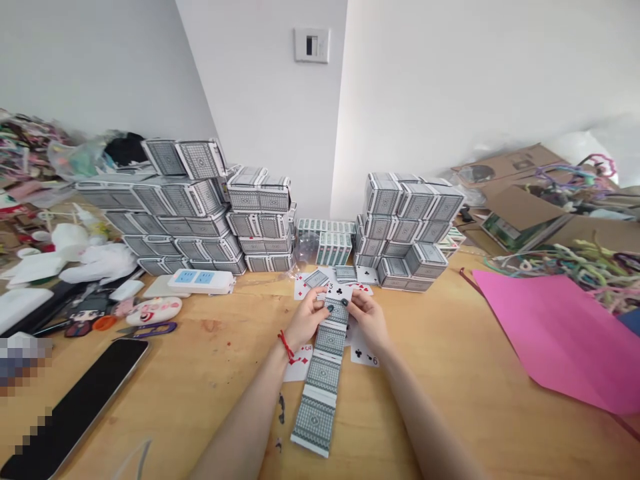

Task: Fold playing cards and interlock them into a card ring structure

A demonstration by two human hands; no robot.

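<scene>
Our fingers pinch the far end of a strip of playing cards (323, 375), just right of the frame's centre. The left hand (310, 313) and the right hand (367, 313) grip opposite edges, thumbs on top. A three of clubs (339, 291) shows face up between them; whether it is joined to the strip, we cannot tell. From there, patterned panels run down towards the bottom centre, pale bands between them.

Loose and flat beside the strip lie a three of diamonds (299, 370) on the left and a club card (364, 353) on the right. We judge this strip partly made up, with those loose cards unused so far. The patterned blocks at centre left (185, 220) and the blocks right of centre (410, 227) look finished.

They wall off the far side of our worktop (200, 360). We have bare wood around the strip's near end and outside both forearms, until the phone (80, 407) and scissors (150, 329) at lower left and the pink sheet (555, 347) at right.
</scene>
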